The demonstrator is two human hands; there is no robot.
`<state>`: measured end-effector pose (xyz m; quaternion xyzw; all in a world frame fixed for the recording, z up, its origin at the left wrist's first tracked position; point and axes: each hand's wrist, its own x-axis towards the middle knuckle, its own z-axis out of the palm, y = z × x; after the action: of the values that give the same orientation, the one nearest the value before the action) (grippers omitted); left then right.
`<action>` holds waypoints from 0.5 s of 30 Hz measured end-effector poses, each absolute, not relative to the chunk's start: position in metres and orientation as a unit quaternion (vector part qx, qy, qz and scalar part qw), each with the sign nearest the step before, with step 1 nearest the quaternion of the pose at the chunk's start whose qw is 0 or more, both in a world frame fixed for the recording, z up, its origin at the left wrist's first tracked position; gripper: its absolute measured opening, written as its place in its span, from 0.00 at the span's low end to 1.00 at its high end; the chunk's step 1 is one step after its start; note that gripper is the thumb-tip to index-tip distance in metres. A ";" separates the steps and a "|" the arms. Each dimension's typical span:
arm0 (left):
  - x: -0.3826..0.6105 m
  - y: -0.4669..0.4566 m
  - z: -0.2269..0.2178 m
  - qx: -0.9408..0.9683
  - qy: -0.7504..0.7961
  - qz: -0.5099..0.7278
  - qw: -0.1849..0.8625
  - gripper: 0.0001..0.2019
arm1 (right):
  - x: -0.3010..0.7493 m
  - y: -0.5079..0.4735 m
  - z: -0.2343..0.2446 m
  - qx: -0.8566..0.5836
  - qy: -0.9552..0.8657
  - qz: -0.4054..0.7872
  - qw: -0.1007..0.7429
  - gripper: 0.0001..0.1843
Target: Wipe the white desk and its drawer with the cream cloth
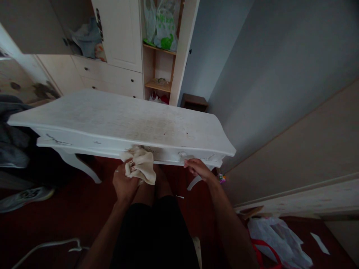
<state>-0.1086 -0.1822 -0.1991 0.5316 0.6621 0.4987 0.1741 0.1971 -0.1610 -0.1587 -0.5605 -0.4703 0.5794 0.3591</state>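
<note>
A white, worn table (112, 119) stands in front of me, its top bare and scuffed. My left hand (125, 183) is closed round a crumpled cream cloth (141, 164), which presses against the table's front edge near the middle. My right hand (198, 168) grips a small drawer knob (183, 155) on the table's front panel, fingers curled about it. My legs in dark shorts show below, between my arms.
A cream wardrobe (117, 37) with drawers and open shelves holding plastic bags stands behind the table. Dark clothes (14, 134) are piled at left, a shoe (25, 196) lies on the red floor. A white plastic bag (277, 239) lies at lower right. A grey wall runs along the right.
</note>
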 end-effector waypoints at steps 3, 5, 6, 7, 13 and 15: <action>-0.093 -0.165 -0.205 0.500 0.676 0.512 0.176 0.23 | 0.232 -0.158 -0.117 -0.547 -0.509 0.490 0.449 0.21; -0.072 -0.149 -0.199 0.490 0.665 0.533 0.185 0.25 | 0.258 -0.146 -0.095 -0.541 -0.516 0.420 0.515 0.19; -0.060 -0.142 -0.195 0.484 0.661 0.542 0.188 0.27 | 0.270 -0.138 -0.087 -0.545 -0.518 0.385 0.536 0.19; -0.048 -0.137 -0.191 0.471 0.665 0.547 0.193 0.28 | 0.283 -0.129 -0.083 -0.552 -0.516 0.354 0.551 0.19; 0.016 -0.145 -0.190 0.430 0.683 0.531 0.258 0.25 | 0.336 -0.090 -0.099 -0.593 -0.493 0.293 0.565 0.21; 0.041 -0.155 -0.195 0.439 0.653 0.529 0.317 0.23 | 0.340 -0.087 -0.104 -0.589 -0.487 0.294 0.574 0.21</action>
<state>0.0413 -0.1547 -0.1951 0.4394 0.6531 0.5293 0.3166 0.3401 -0.0866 -0.1044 -0.5886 -0.4873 0.2940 0.5741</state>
